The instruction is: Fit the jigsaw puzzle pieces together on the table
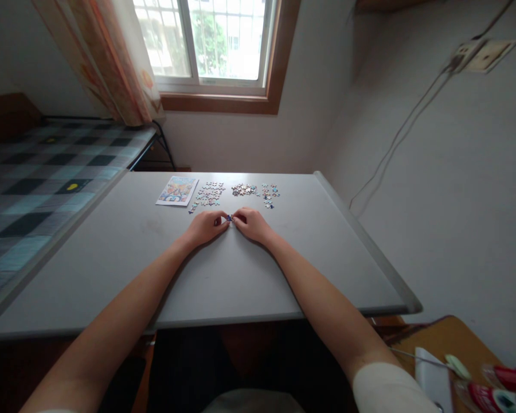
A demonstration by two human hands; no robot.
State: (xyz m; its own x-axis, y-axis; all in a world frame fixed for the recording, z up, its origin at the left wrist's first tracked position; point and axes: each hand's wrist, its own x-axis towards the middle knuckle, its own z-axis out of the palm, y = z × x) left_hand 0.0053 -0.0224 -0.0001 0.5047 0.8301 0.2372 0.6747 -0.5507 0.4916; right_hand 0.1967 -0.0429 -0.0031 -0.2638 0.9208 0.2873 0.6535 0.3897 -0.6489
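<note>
Pinching a tiny, partly blue jigsaw bit, outline unclear: left hand and right hand.

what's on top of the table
A picture card and groups of puzzle pieces; the left hand and right hand hold something small and bluish. Whatever the hands cover is hidden.

Gray tbl, items twd far edge
Pic sheet nr far L corner; to its R: spread puzzle pcs, dense pile of pcs, small grp of pcs.
</note>
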